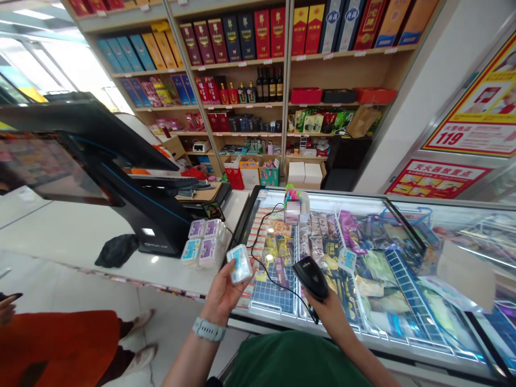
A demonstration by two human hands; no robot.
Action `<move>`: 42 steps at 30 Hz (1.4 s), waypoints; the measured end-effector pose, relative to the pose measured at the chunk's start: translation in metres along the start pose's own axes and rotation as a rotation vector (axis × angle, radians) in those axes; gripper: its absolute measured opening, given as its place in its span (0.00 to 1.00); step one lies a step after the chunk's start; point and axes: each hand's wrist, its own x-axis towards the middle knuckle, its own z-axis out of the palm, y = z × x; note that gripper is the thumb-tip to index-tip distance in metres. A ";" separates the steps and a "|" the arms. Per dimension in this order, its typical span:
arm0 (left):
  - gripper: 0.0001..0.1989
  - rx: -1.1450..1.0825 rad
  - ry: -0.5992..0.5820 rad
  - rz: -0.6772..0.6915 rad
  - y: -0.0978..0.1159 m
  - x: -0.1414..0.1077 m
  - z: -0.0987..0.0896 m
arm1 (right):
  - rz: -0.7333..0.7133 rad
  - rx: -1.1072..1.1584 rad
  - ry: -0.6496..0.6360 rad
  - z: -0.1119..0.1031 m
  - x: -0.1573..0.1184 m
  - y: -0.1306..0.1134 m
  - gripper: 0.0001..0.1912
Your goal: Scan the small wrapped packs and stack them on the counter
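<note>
Held up over the near left edge of the glass-topped freezer (262, 314) is a small clear plastic pack with a blue and white label (239, 263), gripped by the fingers of my left hand (226, 293). My right hand (322, 303) is wrapped round a black barcode scanner (311, 277), whose head points up and left over the freezer glass. The scanner's black cable (260, 228) loops across the glass. A stack of similar packs with purple and blue labels (203, 244) stands on the white counter, left of my left hand. Another small blue-labelled pack (347, 260) lies on the freezer glass.
A black checkout terminal (157, 215) and a crumpled black bag (116, 250) sit on the counter. A colourful item (292, 194) stands at the freezer's back edge. Shelves of boxes and bottles (242, 67) line the wall. A person in orange (60, 344) stands at left.
</note>
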 end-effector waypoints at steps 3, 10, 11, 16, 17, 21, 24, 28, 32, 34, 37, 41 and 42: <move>0.24 0.130 -0.154 -0.028 -0.003 -0.009 0.004 | -0.004 0.002 -0.009 -0.003 -0.003 -0.003 0.23; 0.23 0.523 -0.251 0.110 -0.005 -0.016 0.003 | 0.005 -0.036 -0.073 -0.009 -0.007 -0.004 0.24; 0.21 0.558 -0.241 0.138 -0.005 -0.016 0.003 | 0.008 -0.037 -0.073 -0.009 -0.008 -0.003 0.25; 0.20 0.670 -0.212 0.242 -0.004 -0.011 -0.003 | 0.015 -0.041 -0.072 -0.009 -0.009 -0.003 0.24; 0.21 0.685 -0.198 0.263 -0.004 -0.010 -0.004 | 0.015 -0.043 -0.074 -0.009 -0.009 -0.004 0.24; 0.31 0.764 -0.133 0.362 -0.002 -0.003 -0.006 | 0.014 -0.053 -0.064 -0.010 -0.010 -0.009 0.25; 0.35 0.785 -0.124 0.444 -0.002 -0.001 -0.002 | -0.007 -0.050 -0.067 -0.011 -0.011 -0.012 0.25; 0.38 0.708 -0.151 0.431 -0.002 -0.004 0.009 | -0.044 -0.040 -0.086 -0.012 -0.011 -0.015 0.23; 0.39 0.678 -0.175 0.395 -0.003 -0.003 0.017 | -0.063 -0.031 -0.088 -0.013 -0.010 -0.019 0.21; 0.39 0.699 -0.180 0.424 -0.003 0.000 0.020 | -0.067 -0.028 -0.088 -0.014 -0.009 -0.021 0.21; 0.39 0.739 -0.199 0.452 -0.004 0.004 0.023 | -0.072 -0.039 -0.105 -0.015 -0.008 -0.021 0.20; 0.39 0.791 -0.245 0.467 -0.003 0.008 0.027 | -0.093 -0.054 -0.115 -0.014 -0.006 -0.018 0.20; 0.38 0.802 -0.252 0.473 -0.003 0.008 0.028 | -0.099 -0.054 -0.118 -0.014 -0.006 -0.019 0.20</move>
